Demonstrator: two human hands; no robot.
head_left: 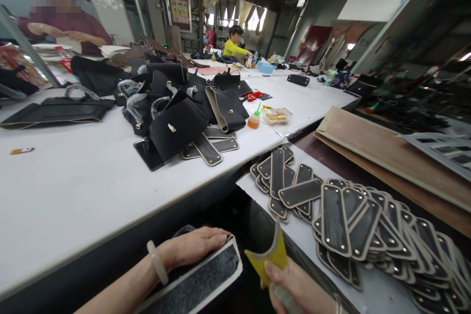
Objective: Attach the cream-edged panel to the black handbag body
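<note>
My left hand [196, 246], with a pale bangle at the wrist, lies along the far side of a black bag [206, 279] and holds it, fingertips at its end corner. The bag's long dark face with a whitish border is turned up. Just right of that end, my right hand [294, 282] grips a yellow scraper [275, 255] by its pale handle. Its concave edge points up and stands apart from the bag. To the right lies a large heap of black base panels [334, 218] with pale edges and metal studs.
Black handbags [180, 120] are piled on the white table [84, 181], with a phone [147, 153] beside them. A glue bottle [253, 118] with a green tip stands near a food packet [277, 116]. Brown boards [390, 157] lie behind the panels. Two people [73, 24] [235, 46] work farther back.
</note>
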